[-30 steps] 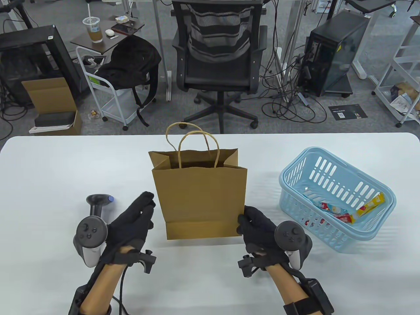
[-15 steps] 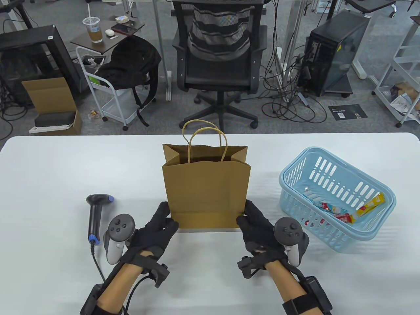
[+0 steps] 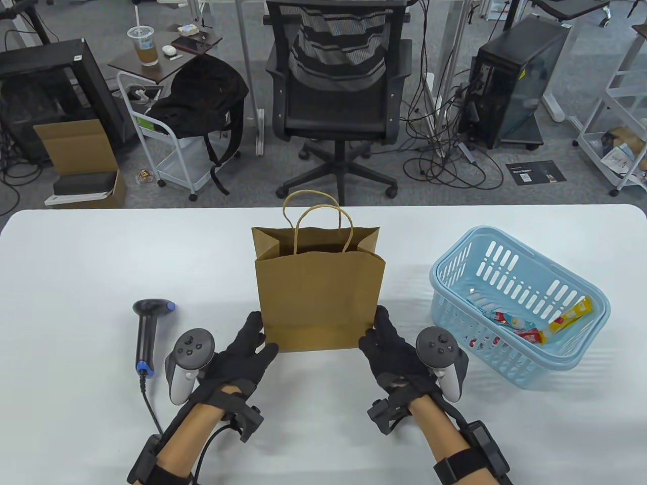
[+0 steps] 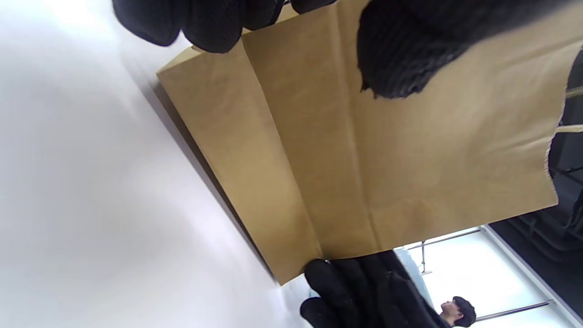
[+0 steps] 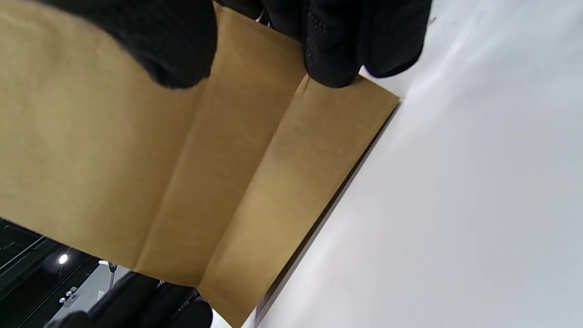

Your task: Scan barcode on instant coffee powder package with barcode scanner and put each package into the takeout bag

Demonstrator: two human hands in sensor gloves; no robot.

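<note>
The brown paper takeout bag (image 3: 318,298) stands upright and open-topped at the table's middle. My left hand (image 3: 255,336) lies at its lower left corner, fingers straight along the side and thumb by the front face. My right hand (image 3: 375,331) mirrors it at the lower right corner. The left wrist view shows the bag (image 4: 387,173) close up between my fingers (image 4: 205,23) and thumb. In the right wrist view the bag (image 5: 136,173) fills the frame. The black barcode scanner (image 3: 146,331) lies left of my left hand. Coffee packages (image 3: 525,328) lie in the blue basket (image 3: 433,275).
The white table (image 3: 101,262) carries the basket at the right, about a hand's width from my right hand. The scanner's cable (image 3: 151,409) trails toward the front edge. An office chair (image 3: 336,101) stands beyond the far edge.
The bag shifted right and a little away from me and now stands squarely. My left hand moved from beside the scanner to the bag's lower left corner. My right hand stayed at the right corner.
</note>
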